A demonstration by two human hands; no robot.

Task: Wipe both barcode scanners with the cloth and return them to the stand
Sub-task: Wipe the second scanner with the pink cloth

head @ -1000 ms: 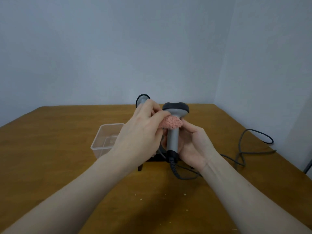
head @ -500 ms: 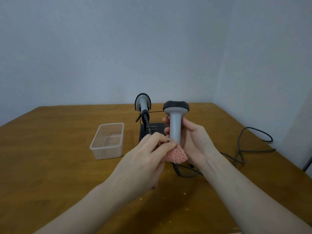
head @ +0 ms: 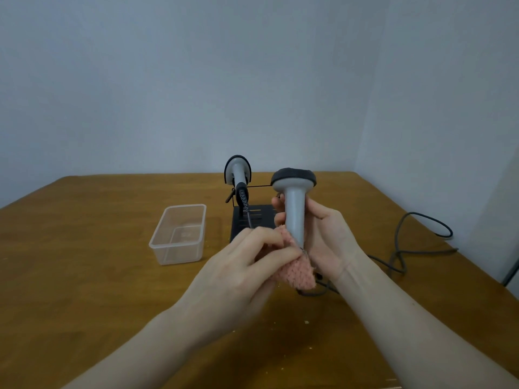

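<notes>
A grey scanner [head: 294, 209] stands upright against the pink cloth [head: 297, 272]; another scanner [head: 237, 172] sits in the black stand [head: 252, 219].

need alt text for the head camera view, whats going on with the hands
A person's right hand holds a grey barcode scanner upright while the left hand pinches a pink cloth against the bottom of its handle. Behind, a second scanner sits on a black stand on a wooden table, beside a clear plastic tub.
</notes>
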